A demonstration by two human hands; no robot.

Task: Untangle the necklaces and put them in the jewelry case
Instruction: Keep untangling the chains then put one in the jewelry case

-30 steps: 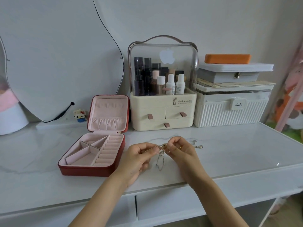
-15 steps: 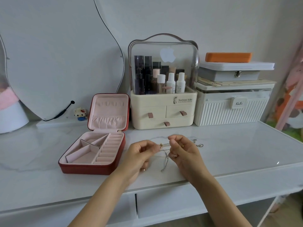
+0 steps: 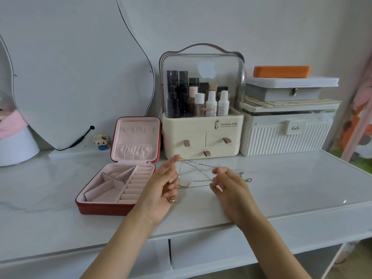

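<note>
I find both hands raised just above the tabletop, near the middle of its front edge, with the necklaces stretched between them as thin silver chains. My left hand pinches 1 strand at its fingertips, high and toward the rear, and lower strands run in by its curled lower fingers; whether those fingers grip them I cannot tell. A ring shows on that hand. My right hand has its fingers curled, with chain ends meeting at its fingertips; I judge it pinches the chain, though the strands are too fine to confirm each contact. The chains cross in a loose web, so I judge the untangling unfinished.

The jewelry case lies open toward the left of the tabletop, just beside my left hand, its lid upright and its pink compartments showing no chain. 2 small silver pieces lie on the tabletop just right of my right hand; I cannot tell whether they belong to the chains.

Risks, as judged:
- Pulling the hands further apart could tighten any remaining knot.
- A strand could snag on the ring.
- A slipped pinch could drop the chains into a fresh tangle.
</note>
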